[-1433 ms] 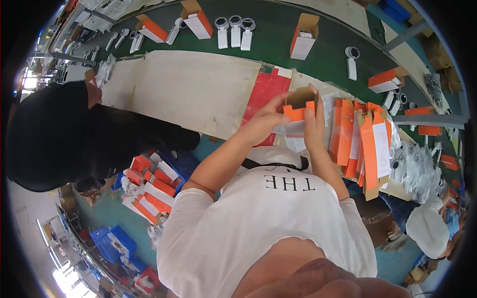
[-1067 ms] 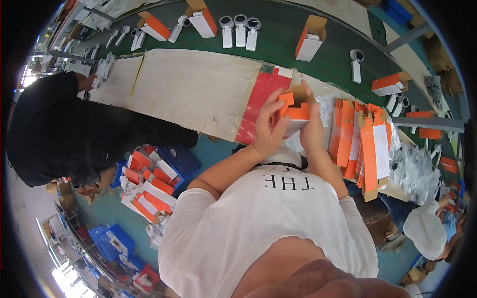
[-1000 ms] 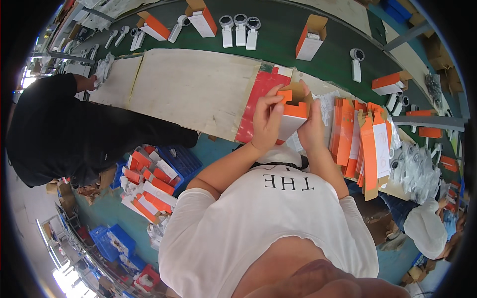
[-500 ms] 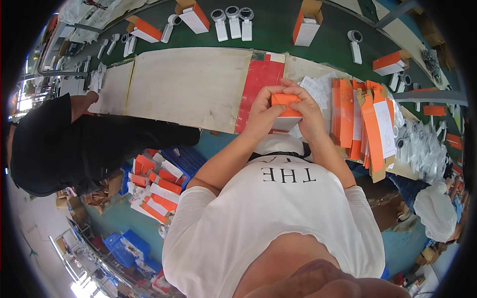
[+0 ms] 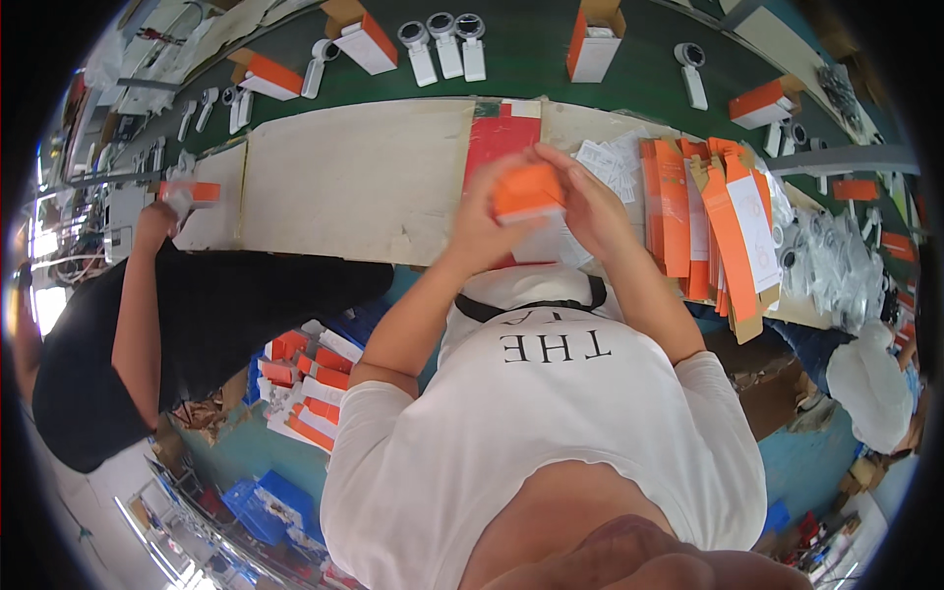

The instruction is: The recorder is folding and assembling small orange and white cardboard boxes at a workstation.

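In front of my chest is a small orange and white box [image 5: 529, 193], its orange top facing up, slightly blurred. My left hand [image 5: 479, 218] grips it from the left side, smeared by motion. On the other side, my right hand [image 5: 596, 211] has its fingers stretched out, the tips just beyond the box's far right corner. Whether those fingers touch the box is hard to tell. Below the hands lies a red panel [image 5: 501, 143] on the pale work board [image 5: 354, 177]. Printed paper sheets [image 5: 608, 167] are spread right beside my right hand.
Flattened orange cartons [image 5: 674, 221] stand stacked at the right, next to plastic-bagged parts [image 5: 831, 280]. Beyond the board, a green belt [image 5: 531, 74] carries white handheld devices [image 5: 444, 47] and open boxes [image 5: 595, 44]. At the left, a co-worker's hand [image 5: 157, 221] holds an orange box [image 5: 192, 192].
The box has moved left and turned a little, carried by my left hand. My right hand's fingers have straightened off its top. The co-worker's arm has reached in with an orange box.
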`<action>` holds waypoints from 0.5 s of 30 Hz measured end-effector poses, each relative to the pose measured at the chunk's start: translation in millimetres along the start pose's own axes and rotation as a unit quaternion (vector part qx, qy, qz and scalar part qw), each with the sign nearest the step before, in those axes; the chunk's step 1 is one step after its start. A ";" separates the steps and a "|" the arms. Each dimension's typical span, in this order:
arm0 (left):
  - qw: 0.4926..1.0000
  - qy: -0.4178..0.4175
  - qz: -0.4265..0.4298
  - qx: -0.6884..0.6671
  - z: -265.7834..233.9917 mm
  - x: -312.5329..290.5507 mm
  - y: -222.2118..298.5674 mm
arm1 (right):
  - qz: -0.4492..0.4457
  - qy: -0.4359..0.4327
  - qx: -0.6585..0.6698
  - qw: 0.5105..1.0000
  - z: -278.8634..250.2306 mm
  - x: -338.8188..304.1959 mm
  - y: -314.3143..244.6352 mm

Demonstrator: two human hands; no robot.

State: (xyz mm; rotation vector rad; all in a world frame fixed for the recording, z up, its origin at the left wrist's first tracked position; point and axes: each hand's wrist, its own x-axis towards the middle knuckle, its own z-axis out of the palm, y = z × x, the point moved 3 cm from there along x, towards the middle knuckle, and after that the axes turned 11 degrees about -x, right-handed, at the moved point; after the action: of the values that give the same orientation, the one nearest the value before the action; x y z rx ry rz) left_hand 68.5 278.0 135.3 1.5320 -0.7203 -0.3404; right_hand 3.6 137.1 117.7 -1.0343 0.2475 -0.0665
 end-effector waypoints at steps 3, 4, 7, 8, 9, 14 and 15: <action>0.941 0.234 -0.112 -0.217 -53.6 14.2 -60.0 | 0.045 0.068 -0.415 0.906 -95.7 28.4 59.9; 0.906 0.247 -0.178 -0.296 -63.0 16.2 -73.1 | 0.021 0.144 -0.598 0.788 -135.4 31.9 82.6; 0.783 0.286 -0.287 -0.473 -75.7 -13.1 -144.6 | -0.040 0.186 -0.789 0.584 -154.8 18.5 93.6; 0.743 0.284 -0.303 -0.525 -70.6 -19.0 -158.2 | -0.043 0.184 -0.789 0.585 -163.6 19.3 99.7; 0.713 0.293 -0.333 -0.543 -60.4 -27.3 -154.4 | -0.058 0.163 -0.828 0.534 -168.2 17.0 104.4; 0.614 0.273 -0.378 -0.636 -32.5 -51.0 -162.9 | -0.078 0.116 -0.816 0.560 -171.4 11.1 101.6; 0.613 0.261 -0.371 -0.647 -31.0 -52.7 -165.7 | -0.085 0.117 -0.776 0.614 -163.7 7.8 94.9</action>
State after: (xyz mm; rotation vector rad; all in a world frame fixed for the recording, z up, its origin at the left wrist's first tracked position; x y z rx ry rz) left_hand 86.3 327.5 -33.4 0.3136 0.6772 -0.7596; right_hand -33.1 46.5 -44.5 -2.8414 0.4527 -0.1705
